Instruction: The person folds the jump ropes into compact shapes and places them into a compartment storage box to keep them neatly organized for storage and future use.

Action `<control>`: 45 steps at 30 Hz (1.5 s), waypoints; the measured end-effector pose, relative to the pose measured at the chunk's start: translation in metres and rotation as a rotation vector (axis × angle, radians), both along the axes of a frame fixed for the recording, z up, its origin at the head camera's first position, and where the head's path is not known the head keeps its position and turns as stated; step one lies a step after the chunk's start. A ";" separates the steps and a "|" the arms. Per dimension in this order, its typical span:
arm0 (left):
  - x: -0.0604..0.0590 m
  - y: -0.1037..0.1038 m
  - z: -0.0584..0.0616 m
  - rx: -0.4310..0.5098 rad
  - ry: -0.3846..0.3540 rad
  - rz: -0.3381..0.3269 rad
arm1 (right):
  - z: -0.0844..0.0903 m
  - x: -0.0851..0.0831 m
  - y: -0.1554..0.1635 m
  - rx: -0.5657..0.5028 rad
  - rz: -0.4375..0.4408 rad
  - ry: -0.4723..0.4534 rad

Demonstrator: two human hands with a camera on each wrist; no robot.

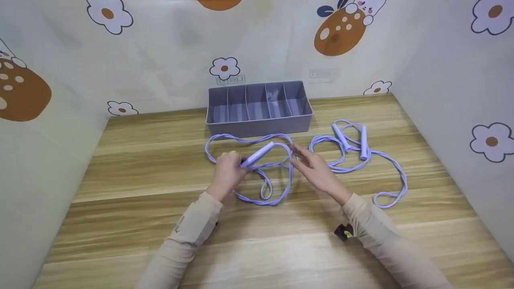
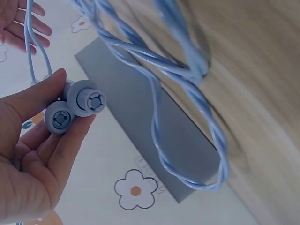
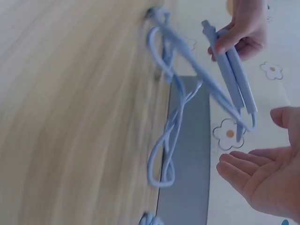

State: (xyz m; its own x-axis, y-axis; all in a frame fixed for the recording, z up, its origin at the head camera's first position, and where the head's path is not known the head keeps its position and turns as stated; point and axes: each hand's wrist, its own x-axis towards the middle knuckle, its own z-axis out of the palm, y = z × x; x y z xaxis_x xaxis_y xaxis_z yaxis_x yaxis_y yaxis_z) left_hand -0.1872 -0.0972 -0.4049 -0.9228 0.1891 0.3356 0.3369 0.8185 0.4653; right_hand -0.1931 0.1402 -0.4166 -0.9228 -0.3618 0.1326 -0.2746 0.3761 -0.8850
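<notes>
My left hand grips two lavender jump rope handles side by side near one end. In the left wrist view, the thumb and fingers pinch the handles, their round ends facing the camera. From their other ends the twisted jump rope cord loops down, and much of it lies on the table. My right hand is beside the cord, fingers extended and palm turned toward it. The right wrist view shows a gap between the right hand and the handles.
Behind the cord stands a grey box with several compartments, close to the back wall. A second lavender jump rope lies coiled to the right, its tail trailing toward the front. Patterned sheets enclose the wooden table.
</notes>
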 end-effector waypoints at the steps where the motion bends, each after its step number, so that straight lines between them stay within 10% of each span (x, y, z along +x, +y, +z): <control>1: 0.001 0.001 0.001 0.013 -0.002 -0.004 | 0.002 0.000 -0.003 -0.058 -0.019 -0.034; 8: 0.001 0.001 0.005 0.154 -0.066 -0.016 | 0.015 -0.001 -0.019 -0.310 -0.173 -0.205; 20: -0.002 -0.001 0.005 0.386 -0.208 0.015 | 0.022 -0.015 -0.038 -0.649 -0.227 -0.228; 35: -0.014 -0.003 0.003 0.923 -0.332 0.103 | -0.015 0.004 -0.062 -0.629 -0.290 0.058; 45: -0.014 0.005 0.007 1.070 -0.314 0.160 | -0.028 0.022 -0.074 -0.479 -0.217 0.215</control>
State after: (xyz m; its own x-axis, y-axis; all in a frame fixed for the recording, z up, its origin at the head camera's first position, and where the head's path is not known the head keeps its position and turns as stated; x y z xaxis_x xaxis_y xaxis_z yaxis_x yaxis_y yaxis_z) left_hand -0.2016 -0.0926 -0.3980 -0.9828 -0.1848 0.0029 0.0084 -0.0290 0.9995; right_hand -0.1714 0.0666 -0.4446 -0.9034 -0.0202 0.4283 -0.4287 0.0144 -0.9034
